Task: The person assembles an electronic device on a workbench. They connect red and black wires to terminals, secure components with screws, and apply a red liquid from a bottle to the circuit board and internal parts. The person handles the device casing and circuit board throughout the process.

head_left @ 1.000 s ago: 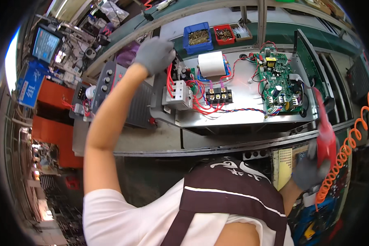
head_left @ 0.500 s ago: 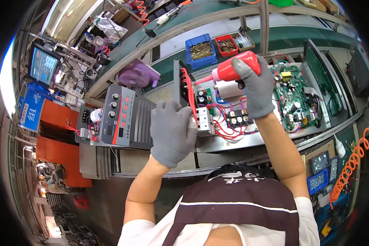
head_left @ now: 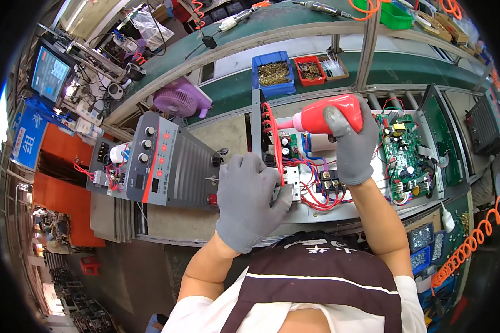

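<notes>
My right hand, in a grey glove, is closed around a red squeeze bottle held on its side. Its pink nozzle points left at the red wires behind an upright dark panel. My left hand, also gloved, is bent over the lower part of this panel, its thumb against a white circuit breaker. The fingertips are partly hidden. Right of the breaker sits a black terminal block with red and blue wires. A green circuit board lies in the open chassis farther right.
Another grey unit with a control panel stands left. Behind are a purple fan, a blue bin of brass-coloured parts and a red bin. An orange coiled hose hangs at the right, near a white bottle.
The view has shifted, so the bench sits lower and farther right. The red bottle is still in my right hand at the wires. My left hand remains at the panel, its thumb now across the breaker.
</notes>
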